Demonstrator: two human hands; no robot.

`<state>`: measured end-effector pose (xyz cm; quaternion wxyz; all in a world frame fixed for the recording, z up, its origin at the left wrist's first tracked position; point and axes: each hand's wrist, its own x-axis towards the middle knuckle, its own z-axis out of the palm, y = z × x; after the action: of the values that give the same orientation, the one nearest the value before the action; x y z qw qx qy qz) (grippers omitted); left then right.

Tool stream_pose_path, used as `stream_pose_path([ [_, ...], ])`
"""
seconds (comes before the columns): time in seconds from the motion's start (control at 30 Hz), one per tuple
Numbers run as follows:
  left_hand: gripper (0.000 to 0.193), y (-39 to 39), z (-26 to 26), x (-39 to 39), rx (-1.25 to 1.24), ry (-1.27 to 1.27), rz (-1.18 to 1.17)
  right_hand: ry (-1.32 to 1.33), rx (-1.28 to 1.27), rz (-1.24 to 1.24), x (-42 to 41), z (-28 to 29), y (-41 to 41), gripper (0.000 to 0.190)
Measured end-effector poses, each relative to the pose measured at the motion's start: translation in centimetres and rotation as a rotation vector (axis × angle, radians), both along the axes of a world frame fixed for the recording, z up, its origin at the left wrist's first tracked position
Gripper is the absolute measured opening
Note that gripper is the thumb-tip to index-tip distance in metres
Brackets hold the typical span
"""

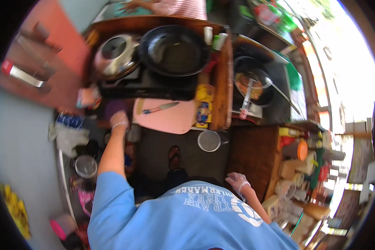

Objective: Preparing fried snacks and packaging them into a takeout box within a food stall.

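Observation:
My left hand (119, 119), in a clear plastic glove, reaches forward to a dark purple round object (115, 107) beside the counter. Blur hides whether the fingers grip it. My right hand (237, 181), also gloved, hangs by my side near a wooden cabinet (251, 153), with its fingers loosely apart and nothing visible in it. Before me a pink cutting board (165, 120) bears a knife or spatula (161, 107) with a pale blade. Behind the board, a black wok (175, 51) with dark liquid sits on a stove (150, 92), next to a shiny metal lid or pot (115, 56).
Right of a wooden partition (223, 78), another pan (253, 82) holds food under a strainer and tongs. Yellow packets (204, 106) lie by the board. A mesh sieve (209, 141) hangs below the counter edge. Someone in a striped shirt (181, 7) is beyond the stove.

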<state>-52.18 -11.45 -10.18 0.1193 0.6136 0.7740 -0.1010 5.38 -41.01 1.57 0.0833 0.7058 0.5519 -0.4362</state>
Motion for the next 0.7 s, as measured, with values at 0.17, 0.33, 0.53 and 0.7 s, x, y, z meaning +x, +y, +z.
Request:
stream_pose_path([
  [0.17, 0.023, 0.8, -0.1, -1.0, -0.09, 0.096, -0.197, -0.063, -0.093, -0.061, -2.5, 0.8, 4.4, 0.046],
  [0.33, 0.024, 0.1, 1.2, -0.4, -0.019, 0.164, -0.241, -0.151, 0.03, -0.304, 1.1, -5.2, 9.1, 0.035],
  [0.53, 0.021, -0.5, 5.6, 1.9, 0.136, 0.129, -0.186, -0.343, 0.338, -0.572, 8.2, -13.1, 17.8, 0.039],
  [0.7, 0.018, -4.6, 11.5, 3.2, 0.29, 0.091, -0.104, -0.273, 0.401, -0.713, 7.3, -13.3, 22.4, 0.046],
])
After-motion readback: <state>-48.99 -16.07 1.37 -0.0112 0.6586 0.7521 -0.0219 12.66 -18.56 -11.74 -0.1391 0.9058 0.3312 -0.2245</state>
